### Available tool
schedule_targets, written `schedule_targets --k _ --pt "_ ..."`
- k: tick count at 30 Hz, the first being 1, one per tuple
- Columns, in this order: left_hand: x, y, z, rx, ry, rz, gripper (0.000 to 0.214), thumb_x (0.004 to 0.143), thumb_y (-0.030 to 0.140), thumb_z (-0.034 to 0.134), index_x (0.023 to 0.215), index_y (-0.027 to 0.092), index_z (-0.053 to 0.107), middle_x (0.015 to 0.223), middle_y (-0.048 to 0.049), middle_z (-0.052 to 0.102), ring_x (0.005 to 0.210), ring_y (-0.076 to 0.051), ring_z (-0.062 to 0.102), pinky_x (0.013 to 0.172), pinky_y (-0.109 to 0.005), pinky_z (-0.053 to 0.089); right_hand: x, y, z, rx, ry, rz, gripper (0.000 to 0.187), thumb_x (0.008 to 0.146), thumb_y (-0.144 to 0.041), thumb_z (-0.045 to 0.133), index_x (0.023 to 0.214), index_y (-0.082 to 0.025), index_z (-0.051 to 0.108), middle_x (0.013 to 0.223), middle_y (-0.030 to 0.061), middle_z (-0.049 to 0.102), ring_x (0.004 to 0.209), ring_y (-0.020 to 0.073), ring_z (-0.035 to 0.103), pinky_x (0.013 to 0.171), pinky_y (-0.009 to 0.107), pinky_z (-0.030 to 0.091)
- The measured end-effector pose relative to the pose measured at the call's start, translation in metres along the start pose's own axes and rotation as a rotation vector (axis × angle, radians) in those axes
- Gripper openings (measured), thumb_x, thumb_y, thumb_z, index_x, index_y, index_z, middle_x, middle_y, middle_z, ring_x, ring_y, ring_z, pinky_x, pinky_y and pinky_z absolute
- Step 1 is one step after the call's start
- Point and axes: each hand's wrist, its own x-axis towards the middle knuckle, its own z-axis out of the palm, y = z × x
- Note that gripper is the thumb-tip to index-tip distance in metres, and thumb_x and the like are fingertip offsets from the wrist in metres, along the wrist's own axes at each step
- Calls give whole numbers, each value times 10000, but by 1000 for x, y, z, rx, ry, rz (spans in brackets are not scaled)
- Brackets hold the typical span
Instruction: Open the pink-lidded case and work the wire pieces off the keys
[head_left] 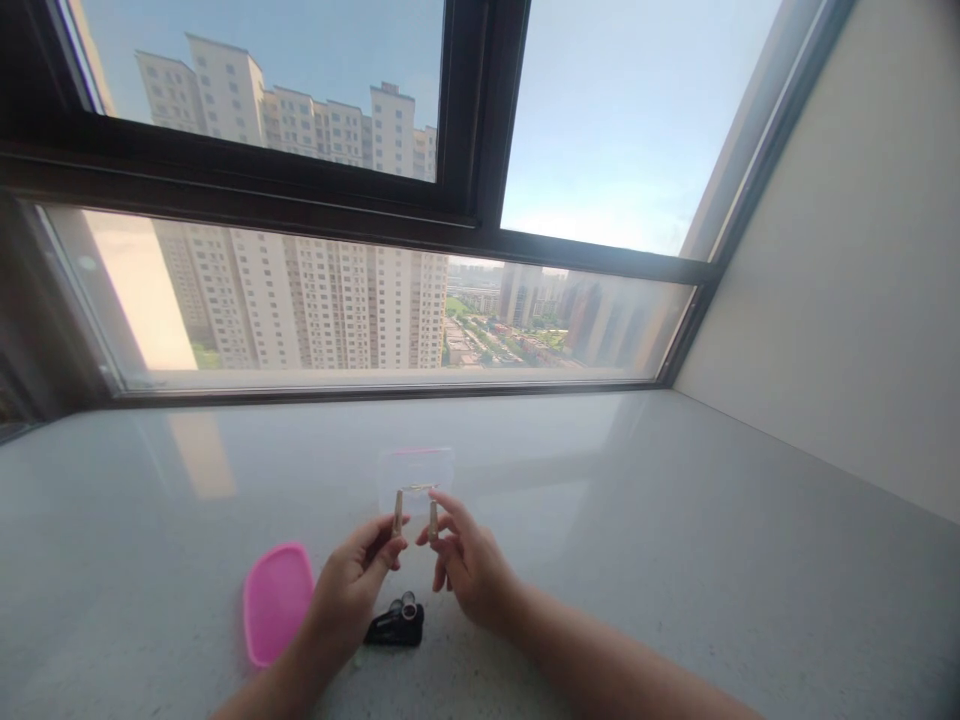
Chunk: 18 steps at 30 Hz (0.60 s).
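Both my hands are raised a little above a pale stone windowsill [675,520]. My left hand [351,585] pinches a small tan, tapered piece [397,513] between thumb and fingers. My right hand [463,560] pinches a similar tan piece [433,517] close beside it; the two pieces stand upright and a thin link seems to join their tops. Just beyond them sits a small clear plastic box [416,470] with a pink edge. Below my hands a small black object [396,622] with a round metal end lies on the sill.
A pink lid [276,602] lies flat left of my left wrist. A wide dark-framed window [465,240] runs along the back edge, showing tall buildings. A plain wall [847,300] closes the sill on the right.
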Motion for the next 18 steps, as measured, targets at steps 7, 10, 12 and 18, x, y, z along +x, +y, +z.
schedule_targets --k 7,10,12,18 --pt "0 -3 -1 49 -24 -2 294 795 381 573 975 162 651 719 -1 620 616 -152 508 593 -240 439 2 -13 -1 -46 -31 89 162 880 -213 461 1008 -202 560 889 14 618 410 16 480 385 128 370" --pt "0 -4 -2 67 -35 -3 306 816 390 548 993 158 639 697 6 603 621 -152 502 594 -237 430 2 -13 -2 -6 -62 106 156 886 -259 473 1003 -200 558 864 12 620 421 24 485 384 129 364" --pt "-1 -4 -2 65 -52 1 313 818 399 546 992 156 637 699 5 603 619 -152 500 594 -238 429 2 -11 -3 21 -79 114 162 891 -286 473 1000 -198 554 858 12 619 427 28 486 389 133 371" --pt "-1 -3 0 64 -108 7 302 823 410 539 951 158 649 712 2 602 619 -152 502 603 -242 426 2 -5 -4 19 -67 115 164 910 -306 450 1002 -202 537 844 5 608 429 30 490 384 132 362"
